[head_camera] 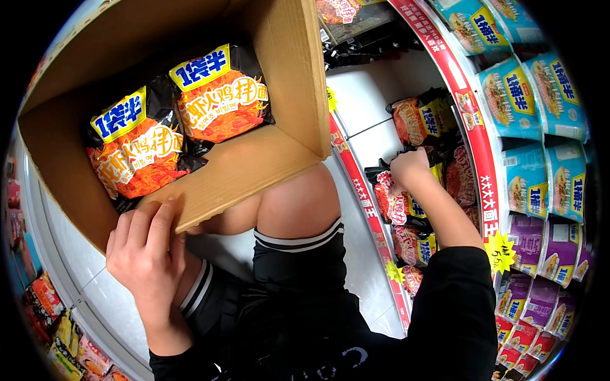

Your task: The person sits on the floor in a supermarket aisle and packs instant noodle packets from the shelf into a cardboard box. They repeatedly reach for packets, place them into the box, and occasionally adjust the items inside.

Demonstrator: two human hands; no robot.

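Observation:
An open cardboard box (238, 176) rests over the person's knees, tilted. Two black and orange instant noodle bags (138, 143) lie side by side at its bottom. My left hand (145, 243) grips the box's near edge, fingers over the rim and thumb beneath. To the right, my right hand (411, 172) reaches down into a low shelf and is on a black and red noodle bag (393, 197) there; its fingertips are partly hidden. Just above that hand on the shelf lies another orange noodle bag (411, 121).
Red shelf edge strips (367, 205) with yellow price tags run beside the right arm. Teal noodle cups (512, 95) and purple cups (526, 245) are stacked at the right. More packets (45, 295) stand on a shelf at the far left.

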